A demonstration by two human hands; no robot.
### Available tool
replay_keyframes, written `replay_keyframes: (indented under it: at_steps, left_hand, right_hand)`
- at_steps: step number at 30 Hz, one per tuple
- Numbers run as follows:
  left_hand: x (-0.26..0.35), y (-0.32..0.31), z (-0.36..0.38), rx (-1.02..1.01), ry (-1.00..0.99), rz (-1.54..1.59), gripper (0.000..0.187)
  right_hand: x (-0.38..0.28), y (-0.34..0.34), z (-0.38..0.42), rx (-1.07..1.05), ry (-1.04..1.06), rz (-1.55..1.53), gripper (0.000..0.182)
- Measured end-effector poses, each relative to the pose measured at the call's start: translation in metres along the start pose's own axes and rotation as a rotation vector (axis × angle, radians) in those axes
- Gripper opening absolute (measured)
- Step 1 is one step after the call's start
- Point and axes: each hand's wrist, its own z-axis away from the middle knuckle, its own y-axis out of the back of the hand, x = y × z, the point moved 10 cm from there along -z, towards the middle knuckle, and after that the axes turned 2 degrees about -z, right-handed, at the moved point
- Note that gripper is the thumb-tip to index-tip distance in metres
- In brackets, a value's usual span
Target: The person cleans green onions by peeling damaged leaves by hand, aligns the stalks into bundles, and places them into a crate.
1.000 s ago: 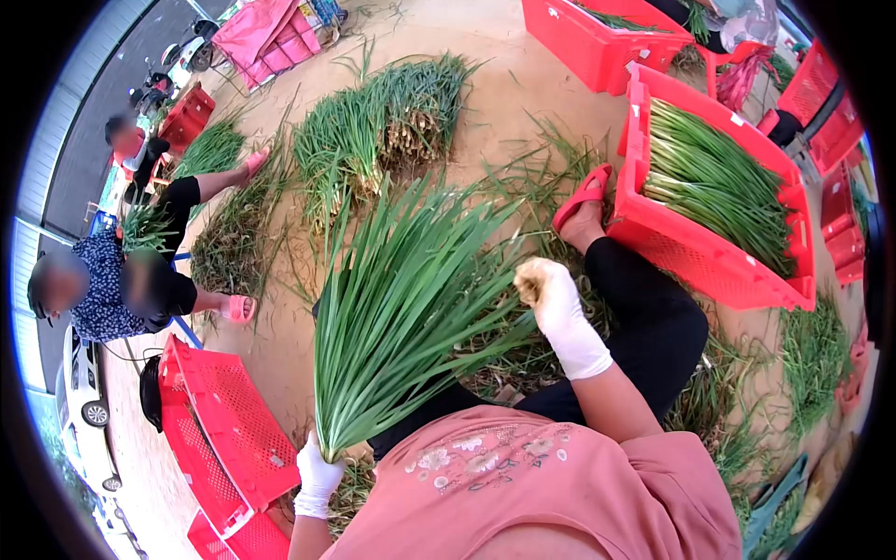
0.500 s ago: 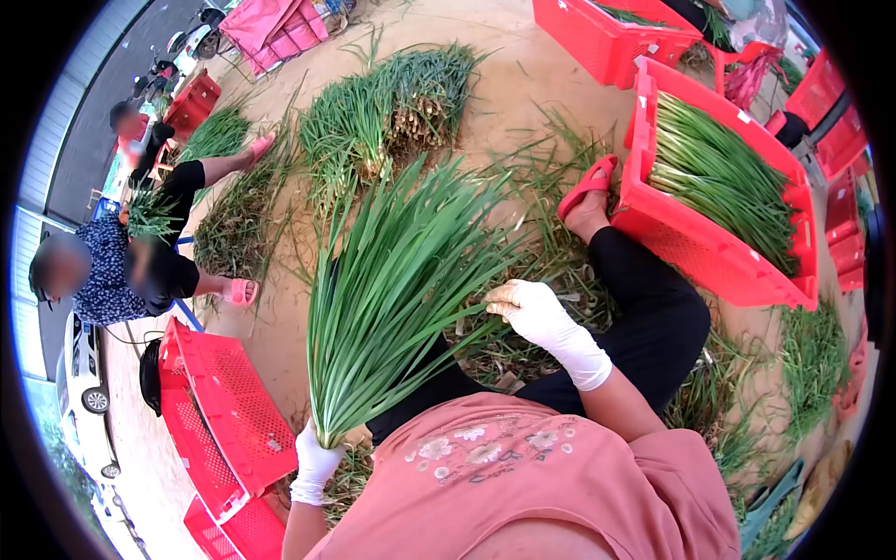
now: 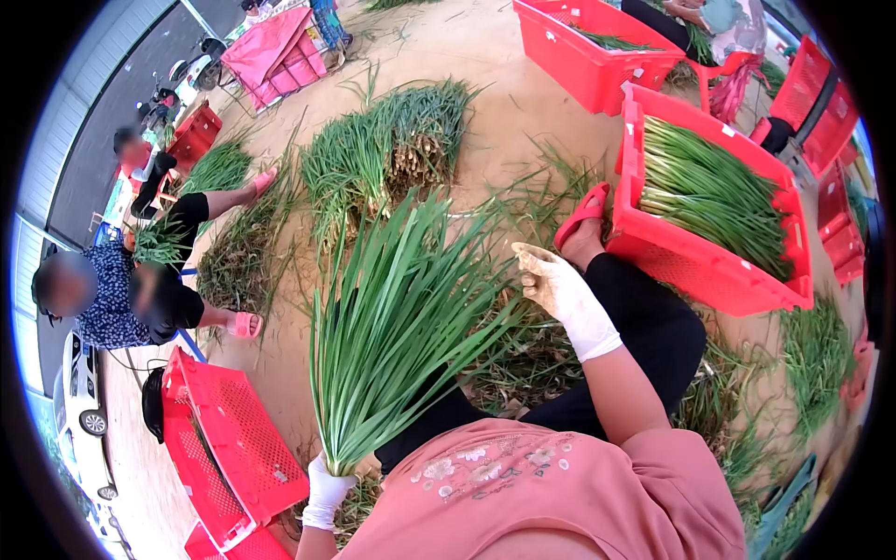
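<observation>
My left hand (image 3: 329, 485), in a white glove, is closed round the base of a large bunch of Chinese chives (image 3: 401, 327). The long flat green leaves fan out upward over my lap. Off to the right of the leaf tips is my right hand (image 3: 553, 287), gloved in white with soiled fingertips. Its fingers are partly bent and apart, and I see nothing in them. A heap of untrimmed chives (image 3: 392, 149) lies on the ground ahead. Beyond my right knee stands a red crate (image 3: 719, 271) with cleaned chives laid inside.
Red crates (image 3: 229, 439) stand at my left, and another red crate (image 3: 588, 70) is at the far right. A seated person (image 3: 112, 280) holds chives on the left. Loose trimmings (image 3: 523, 359) cover the ground between my legs. A pink-covered box (image 3: 275, 56) stands at the back.
My right hand has moved away from the leaves, up and to the right, and its fingers have loosened. My left hand still holds the bunch. The view has tilted slightly upward.
</observation>
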Motion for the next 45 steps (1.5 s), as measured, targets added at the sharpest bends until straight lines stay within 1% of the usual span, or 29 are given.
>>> replay_keyframes:
  at_steps: [4,5,6,7,8,9,12,14,15,16,18,20,22,23,24,26,28,29,30,32,33,35,36,38,39,41,42,44,45]
  left_hand:
    - [0.014,0.002,-0.002,0.002,-0.051,-0.005,0.045]
    - [0.014,0.002,-0.001,0.003,-0.041,0.009,0.045]
    - [0.013,0.003,-0.002,0.004,-0.029,0.023,0.045]
    - [0.011,0.003,-0.002,0.0,-0.03,0.045,0.045]
    - [0.01,0.004,-0.004,0.001,-0.031,0.046,0.045]
    - [0.007,0.003,-0.005,-0.009,-0.008,0.037,0.046]
    - [0.005,0.002,-0.004,-0.026,0.02,0.037,0.046]
    - [0.006,0.001,-0.003,-0.036,0.025,0.042,0.046]
    - [0.005,0.001,-0.003,-0.024,0.032,0.066,0.045]
    - [0.005,0.001,-0.004,-0.012,0.038,0.089,0.044]
    - [0.009,0.0,-0.004,-0.005,0.038,0.09,0.044]
    - [0.011,0.0,-0.003,0.007,0.038,0.091,0.044]
    - [0.012,0.0,-0.003,-0.006,0.023,0.057,0.045]
    - [0.012,0.0,-0.003,-0.005,0.028,0.06,0.046]
    - [0.01,0.002,-0.003,-0.002,0.025,0.058,0.046]
    - [0.001,0.002,-0.004,-0.036,0.039,0.046,0.049]
    - [-0.001,0.001,-0.005,-0.038,0.019,0.071,0.05]
    - [0.0,0.0,-0.004,-0.042,0.022,0.071,0.05]
    - [0.003,-0.001,-0.003,-0.045,0.023,0.069,0.051]
    - [0.01,0.0,-0.001,-0.029,0.032,0.085,0.052]
    - [0.012,0.0,-0.001,-0.012,0.04,0.101,0.053]
    - [0.01,0.002,-0.003,-0.017,0.027,0.081,0.053]
    - [0.008,0.003,-0.004,-0.019,0.015,0.059,0.053]
    - [0.005,0.003,-0.006,-0.032,-0.005,0.077,0.053]
    - [0.009,0.003,-0.005,-0.026,-0.012,0.072,0.053]
    - [0.009,0.005,-0.004,-0.013,-0.017,0.069,0.053]
    - [0.006,0.008,-0.005,-0.012,-0.033,0.06,0.051]
    - [-0.006,0.013,-0.008,-0.008,-0.047,0.054,0.049]
    - [-0.01,0.016,-0.01,0.011,-0.063,0.019,0.05]
  right_hand:
    - [0.01,-0.025,-0.014,0.032,-0.06,0.043,0.026]
    - [0.016,-0.024,-0.021,-0.01,-0.095,0.059,0.02]
    - [0.018,-0.018,-0.028,-0.014,-0.091,0.059,0.02]
    - [-0.008,-0.004,-0.033,0.114,0.178,0.705,0.017]
    - [-0.034,-0.018,-0.025,0.244,0.456,1.347,0.015]
    - [-0.054,-0.051,0.002,0.355,0.877,1.865,0.014]
    - [-0.084,-0.015,-0.012,0.508,0.596,1.785,0.021]
    - [-0.097,-0.041,0.0,0.569,0.615,1.983,0.028]
    - [-0.099,-0.064,0.012,0.564,0.705,1.956,0.033]
    - [-0.098,-0.076,0.013,0.566,0.705,1.956,0.033]
    - [-0.085,-0.117,0.01,0.206,0.841,1.744,0.03]
    - [-0.059,-0.153,0.014,0.01,0.936,1.816,0.025]
    - [-0.031,-0.168,0.009,-0.093,1.039,1.9,0.02]
    - [-0.02,-0.172,0.005,-0.103,1.068,1.94,0.015]
    - [-0.01,-0.169,-0.004,-0.054,1.004,2.033,0.012]
    - [-0.021,-0.163,0.003,0.034,1.049,1.795,0.006]
    - [-0.036,-0.106,-0.03,0.161,0.622,1.258,0.008]
    - [-0.03,-0.064,-0.05,0.213,0.492,0.583,0.014]
    - [-0.036,-0.055,-0.056,0.133,0.381,0.332,0.026]
    - [-0.043,-0.046,-0.052,0.197,0.312,0.256,0.016]
    - [-0.045,-0.048,-0.051,0.195,0.313,0.26,0.016]
    - [-0.032,-0.065,-0.05,0.022,0.199,0.31,0.026]
    - [-0.026,-0.07,-0.052,0.016,0.149,0.336,0.029]
    - [-0.009,-0.073,-0.064,-0.041,0.053,0.278,0.026]
    - [-0.007,-0.076,-0.066,-0.048,0.052,0.283,0.026]
    - [-0.008,-0.08,-0.069,-0.034,0.084,0.221,0.036]
    - [-0.006,-0.077,-0.074,-0.038,0.082,0.224,0.036]
    - [-0.007,-0.069,-0.083,-0.045,0.139,0.329,0.028]
    - [-0.011,-0.069,-0.084,-0.054,0.178,0.441,0.018]
